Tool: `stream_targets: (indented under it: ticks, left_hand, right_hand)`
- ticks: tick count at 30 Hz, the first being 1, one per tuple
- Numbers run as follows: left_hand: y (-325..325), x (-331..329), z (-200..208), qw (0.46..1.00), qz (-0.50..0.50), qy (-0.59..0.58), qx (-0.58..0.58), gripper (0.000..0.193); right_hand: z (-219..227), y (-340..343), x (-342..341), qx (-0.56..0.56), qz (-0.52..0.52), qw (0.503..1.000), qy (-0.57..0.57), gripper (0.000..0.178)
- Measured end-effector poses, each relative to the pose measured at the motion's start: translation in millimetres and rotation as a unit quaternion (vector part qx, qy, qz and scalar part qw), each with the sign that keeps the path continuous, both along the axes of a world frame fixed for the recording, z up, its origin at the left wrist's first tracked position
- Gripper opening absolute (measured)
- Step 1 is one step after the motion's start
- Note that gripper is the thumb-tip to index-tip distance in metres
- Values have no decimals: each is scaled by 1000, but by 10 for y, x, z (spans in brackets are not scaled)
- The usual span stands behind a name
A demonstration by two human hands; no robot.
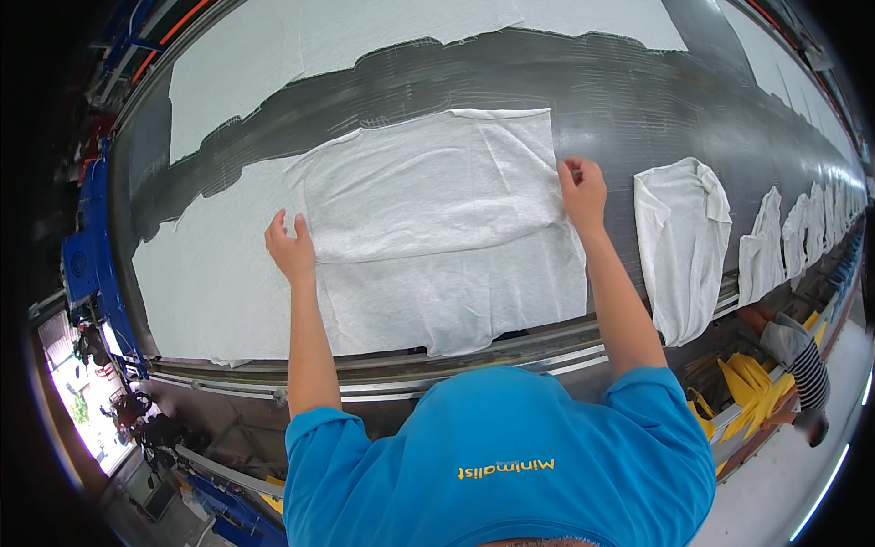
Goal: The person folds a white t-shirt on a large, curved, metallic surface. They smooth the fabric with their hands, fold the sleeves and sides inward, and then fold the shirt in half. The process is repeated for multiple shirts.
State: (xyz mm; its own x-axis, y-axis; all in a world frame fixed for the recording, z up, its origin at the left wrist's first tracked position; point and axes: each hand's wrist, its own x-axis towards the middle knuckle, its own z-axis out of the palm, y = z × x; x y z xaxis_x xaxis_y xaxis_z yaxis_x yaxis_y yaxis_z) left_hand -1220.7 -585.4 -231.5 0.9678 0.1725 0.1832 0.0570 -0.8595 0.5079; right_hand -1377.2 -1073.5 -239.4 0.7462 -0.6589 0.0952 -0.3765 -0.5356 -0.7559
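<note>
A white knit cloth piece (437,201) lies spread before me, with a folded layer across its upper part and a crease across its middle. Beside the cloth's left edge is my left hand (291,251), its thumb and fingers apart and holding nothing. At the opposite edge, my right hand (583,193) has its fingers curled toward the thumb, with the tips against the cloth's border. How much cloth sits between those fingertips is hard to see. The cloth's lower end hangs slightly past the table's near edge.
Underneath and to the left lies a flat white sheet (200,273) on the dark metal table (620,100). Another white sheet (246,68) covers the far side. A white garment (682,242) and several more pieces line the right. Beyond stands a person in a striped top (809,365) near yellow cloth (752,387).
</note>
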Motion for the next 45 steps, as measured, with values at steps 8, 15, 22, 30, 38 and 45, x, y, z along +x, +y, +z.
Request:
stream_targets:
  ticks: [8,15,22,30,38,45]
  left_hand:
    - [-1575,-38,118,900,-426,-41,-81,15]
    - [-2561,356,-155,883,-459,-98,-20,20]
    - [-2823,771,-218,893,-441,-89,2,17]
    - [-2872,983,-257,921,-389,-38,-9,15]
    - [-3197,414,-258,787,-610,-84,23,28]
    - [-3768,255,-405,783,-609,-92,85,57]
  right_hand:
    - [-121,-387,799,-100,75,992,-35,26]
    - [-186,-631,1177,-40,122,992,-9,19]
    - [-143,-620,1203,76,82,994,-4,17]
    - [-149,-594,1262,60,69,996,-9,18]
    - [-331,-590,1169,191,-10,978,-84,20]
    - [-324,-564,1154,290,-82,933,-196,25]
